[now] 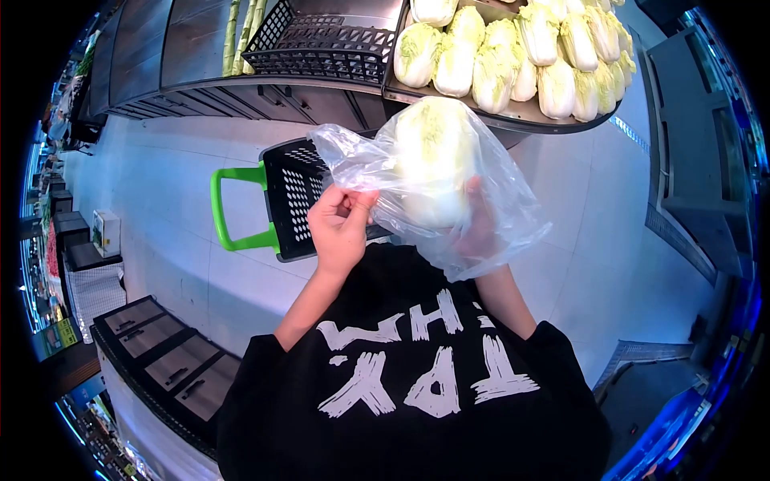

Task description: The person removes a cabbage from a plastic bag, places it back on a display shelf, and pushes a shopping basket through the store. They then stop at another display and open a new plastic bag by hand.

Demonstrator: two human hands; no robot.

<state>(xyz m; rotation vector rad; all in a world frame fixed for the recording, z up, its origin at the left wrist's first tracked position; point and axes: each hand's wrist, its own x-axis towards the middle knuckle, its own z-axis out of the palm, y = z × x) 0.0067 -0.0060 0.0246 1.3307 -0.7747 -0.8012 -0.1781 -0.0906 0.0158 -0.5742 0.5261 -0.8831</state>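
In front of my chest a napa cabbage [435, 160] is upright, pale yellow-green on top and white at its base. A clear plastic bag [513, 228] is draped around it, its loose edge spreading to the left. My left hand [341, 227] pinches that edge between thumb and fingers. On the cabbage's right side, my right hand [480, 220] grips it, showing blurred through the plastic. Part of the right hand's fingers is hidden behind the cabbage and the bag's folds.
A black shopping basket [290, 188] with a green handle [220, 210] stands on the floor below my left hand. Ahead is a display stand with piled napa cabbages [497, 60] and a black plastic crate [321, 44]. Dark cabinets [164, 345] stand at the lower left.
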